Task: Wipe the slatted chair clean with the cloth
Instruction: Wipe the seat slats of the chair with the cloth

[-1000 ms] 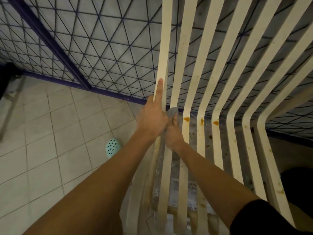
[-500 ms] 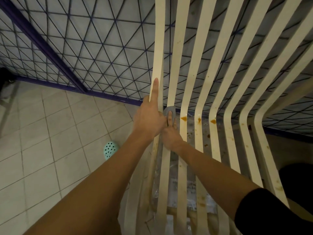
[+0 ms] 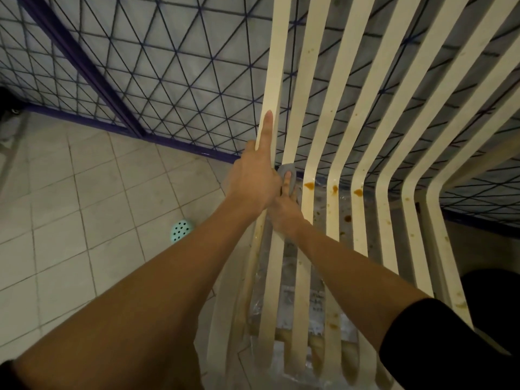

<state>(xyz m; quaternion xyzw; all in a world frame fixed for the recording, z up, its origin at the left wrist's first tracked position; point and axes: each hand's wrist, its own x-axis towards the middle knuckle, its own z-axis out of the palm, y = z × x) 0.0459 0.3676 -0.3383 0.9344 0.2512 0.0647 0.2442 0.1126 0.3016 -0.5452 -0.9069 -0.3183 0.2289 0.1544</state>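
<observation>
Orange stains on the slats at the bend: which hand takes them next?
Right. The right hand already presses the grey cloth on the second slat, next to the nearest orange stain. The left hand is busy steadying the outer slat, no cloth.

Left hand [image 3: 254, 182] grips the outermost slat of the cream slatted chair [image 3: 363, 153], index finger stretched straight up along it. Right hand [image 3: 284, 211] sits just beside and partly under it, fingers [image 3: 287, 181] pressing a small grey cloth [image 3: 287, 171] against the next slat at the bend. Orange-brown stains [image 3: 309, 185] dot the neighbouring slats at that same bend, more speckles lower down. Beyond the chair, a wire mesh fence [image 3: 168, 68] with a purple frame; on the tiled floor [image 3: 84, 206], a teal perforated shoe [image 3: 181, 230].
</observation>
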